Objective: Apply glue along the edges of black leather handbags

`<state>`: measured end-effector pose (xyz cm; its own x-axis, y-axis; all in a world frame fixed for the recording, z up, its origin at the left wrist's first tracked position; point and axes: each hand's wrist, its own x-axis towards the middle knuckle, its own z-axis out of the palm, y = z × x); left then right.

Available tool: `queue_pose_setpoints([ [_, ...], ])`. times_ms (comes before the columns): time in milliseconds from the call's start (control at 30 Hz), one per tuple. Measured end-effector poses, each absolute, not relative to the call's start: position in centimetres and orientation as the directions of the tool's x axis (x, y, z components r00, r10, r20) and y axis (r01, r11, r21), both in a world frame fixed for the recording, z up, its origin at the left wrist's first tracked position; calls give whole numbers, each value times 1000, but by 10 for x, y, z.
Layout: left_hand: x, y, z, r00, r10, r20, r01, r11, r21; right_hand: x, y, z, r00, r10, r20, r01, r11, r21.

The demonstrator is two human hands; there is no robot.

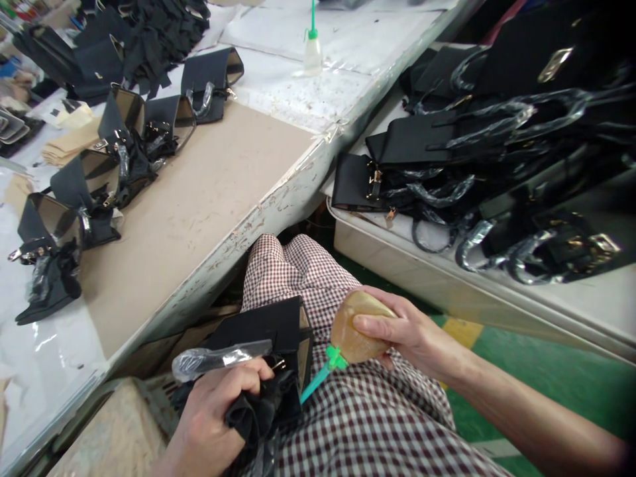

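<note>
On my lap rests a black handbag [278, 324], its handle [223, 358] wrapped in clear plastic. My left hand [218, 411] is closed on the bag near its handle and some bunched black material [253, 414]. In my right hand [397, 324] is a squeeze bottle [355, 324] of yellowish liquid, tilted with its green nozzle [318, 381] pointing down and left. The nozzle's tip is at the edge of the bag; whether it touches cannot be made out. My right fingers wrap round the bottle's body.
Several black handbags [206, 86] stand along the worktable [199, 199] at left. A second bottle with a green nozzle [313, 53] stands farther back. More black bags [417, 139] are piled on a white-topped surface [397, 245] at right. The table edge [258, 215] runs close to my knees.
</note>
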<state>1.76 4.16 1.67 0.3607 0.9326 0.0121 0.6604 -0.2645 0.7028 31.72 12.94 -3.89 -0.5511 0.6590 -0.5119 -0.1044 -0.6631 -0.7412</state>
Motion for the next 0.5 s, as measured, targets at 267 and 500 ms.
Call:
queue_pose_setpoints([
  [267, 17, 46, 19, 379, 925, 29, 647, -287, 706, 328, 146, -52, -370, 817, -442, 202, -394, -897],
  [500, 13, 43, 16, 377, 926, 32, 649, -289, 704, 327, 140, -35, -456, 752, -476, -9, -539, -842],
])
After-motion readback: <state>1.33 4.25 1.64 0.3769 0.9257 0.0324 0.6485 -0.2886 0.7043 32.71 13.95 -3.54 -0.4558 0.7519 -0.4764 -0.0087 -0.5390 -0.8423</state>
